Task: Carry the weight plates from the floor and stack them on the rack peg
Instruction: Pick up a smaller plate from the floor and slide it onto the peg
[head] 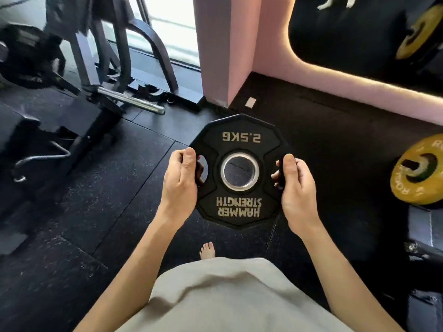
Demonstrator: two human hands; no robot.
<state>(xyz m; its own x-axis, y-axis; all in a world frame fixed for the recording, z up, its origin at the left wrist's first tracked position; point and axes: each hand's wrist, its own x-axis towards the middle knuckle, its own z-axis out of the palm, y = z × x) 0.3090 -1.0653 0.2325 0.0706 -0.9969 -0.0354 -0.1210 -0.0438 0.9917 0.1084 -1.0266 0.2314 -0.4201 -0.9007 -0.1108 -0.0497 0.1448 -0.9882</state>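
A black 2.5 kg weight plate (239, 140) with a steel-ringed centre hole is held flat in front of me, above the floor. My left hand (179, 180) grips its left handle slot, thumb on top. My right hand (296, 188) grips the right handle slot the same way. A chrome peg (134, 101) sticks out low from the black machine frame at the upper left. A yellow plate (419, 171) sits on a peg at the right edge.
A pink pillar (215, 49) stands straight ahead, with a mirror (359, 32) on the wall to its right. Black rubber floor tiles (107, 188) spread below. My bare foot (208, 250) shows under the plate. Dark equipment (424, 236) sits at the lower right.
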